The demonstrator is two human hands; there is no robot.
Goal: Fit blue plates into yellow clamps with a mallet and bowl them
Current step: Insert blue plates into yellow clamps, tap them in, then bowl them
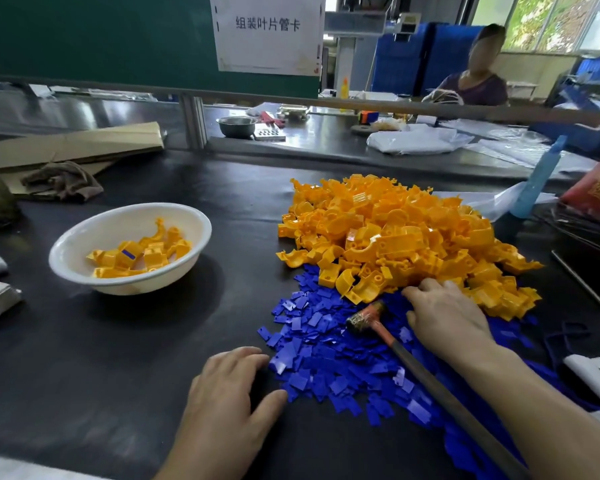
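At one o'clock on the black-matted counter (84,358), the heap of yellow moulded-plastic clamps (395,233) sits just beyond the spread of small flat blue plastic plates (326,358), and the two piles touch along one edge. Expect both parts to be light and rigid. The clamps are hollow curved shells that tangle in a heap, so lifting one will likely drag its neighbours. Take a single clamp by its thick curved back, from the loose near fringe rather than the middle. The plates are thin and smooth, and probably slippery where they lie flat on one another. Slide one off the pile's nine o'clock edge and pinch it by its short sides. Neither part looks fragile, though a thin plate could skid or cock sideways under a crooked blow.

Your right grip (444,317) lies palm down at three o'clock over the blue plates. Its fingers are fairly straight and their tips touch the nearest clamps. It is released, with nothing visibly held. Your left grip (222,403) lies palm down at six o'clock on bare counter, with relaxed fingers and the thumb just at the plates' edge. It is likewise released.

The mallet with a taped orange-and-black head and long dark handle (366,315) lies unheld on the plates between your grips, its handle running toward five o'clock alongside your right forearm. Take it low on the handle.

At ten o'clock the wide white bowl (201,221) holds a few clamps, one showing a blue plate.
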